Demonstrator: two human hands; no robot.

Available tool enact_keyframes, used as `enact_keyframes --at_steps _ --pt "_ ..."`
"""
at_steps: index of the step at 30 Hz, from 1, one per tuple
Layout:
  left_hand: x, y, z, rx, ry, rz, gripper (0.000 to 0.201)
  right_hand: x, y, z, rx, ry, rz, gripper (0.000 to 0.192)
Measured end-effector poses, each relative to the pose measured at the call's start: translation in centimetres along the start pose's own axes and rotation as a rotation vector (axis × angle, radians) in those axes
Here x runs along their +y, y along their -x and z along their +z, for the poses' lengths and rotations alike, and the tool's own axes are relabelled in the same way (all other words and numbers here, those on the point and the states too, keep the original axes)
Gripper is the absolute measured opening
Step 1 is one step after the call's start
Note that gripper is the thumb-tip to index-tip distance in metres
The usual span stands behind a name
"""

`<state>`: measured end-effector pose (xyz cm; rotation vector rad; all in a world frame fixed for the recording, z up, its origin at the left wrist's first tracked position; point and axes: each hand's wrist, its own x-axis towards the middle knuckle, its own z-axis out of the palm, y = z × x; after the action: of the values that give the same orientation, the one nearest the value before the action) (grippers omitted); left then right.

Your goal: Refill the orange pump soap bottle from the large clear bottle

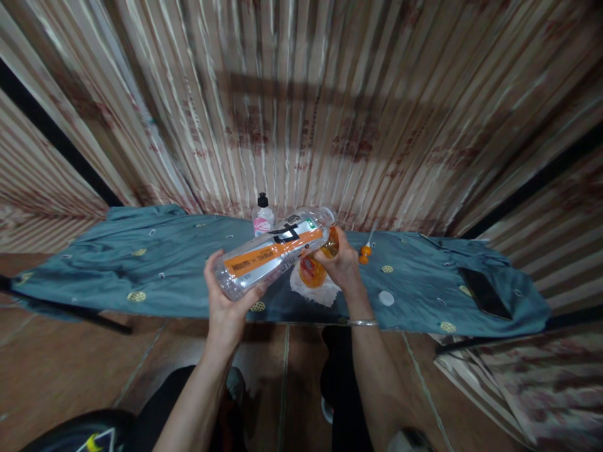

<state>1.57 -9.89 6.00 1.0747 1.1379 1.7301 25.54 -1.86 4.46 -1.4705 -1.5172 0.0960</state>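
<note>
Here, mid-frame, my left hand (226, 301) grips a tilted clear bottle (273, 251); my right hand (342, 263) holds an orange bottle (313, 270). Misaligned mouths could spill onto the cloth (141, 263).

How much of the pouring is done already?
Done: the big clear bottle is uncapped; a white cap lies on the blue cloth. In hand: the left hand tips it toward the small orange bottle, steadied by the right hand. Left: the orange nozzle is off; the fill level is unclear.

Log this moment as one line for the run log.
left hand: holds clear bottle tilted | right hand: on orange bottle | under it: white cloth | table: white cap
</note>
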Motion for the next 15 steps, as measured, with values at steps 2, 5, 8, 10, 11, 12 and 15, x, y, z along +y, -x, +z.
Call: enact_keyframes --at_steps 2,5,8,10,11,12,15 --pt "-0.32 0.02 -0.06 0.006 0.009 0.004 0.105 0.05 0.00 0.10 0.005 0.000 -0.003 0.074" --pt "-0.74 0.14 -0.10 0.020 0.024 -0.001 0.105 0.13 0.01 0.23 0.025 0.005 -0.022 0.073" --pt "-0.83 0.37 0.02 0.027 0.018 -0.001 0.103 0.10 0.05 0.23 0.024 0.014 -0.026 0.073" --pt "-0.78 0.50 0.12 0.033 0.013 0.004 0.104 0.03 0.08 0.19 0.016 0.023 -0.022 0.073" --pt "-0.75 0.54 0.16 0.033 0.013 0.005 0.104 -0.01 0.09 0.18 0.015 0.029 -0.023 0.073" --pt "-0.74 0.56 0.18 0.033 0.012 0.007 0.104 -0.04 0.10 0.17 0.016 0.034 -0.025 0.073" --pt "-0.75 0.56 0.15 0.038 -0.003 0.028 0.106 -0.04 0.09 0.18 0.020 0.043 -0.032 0.072"
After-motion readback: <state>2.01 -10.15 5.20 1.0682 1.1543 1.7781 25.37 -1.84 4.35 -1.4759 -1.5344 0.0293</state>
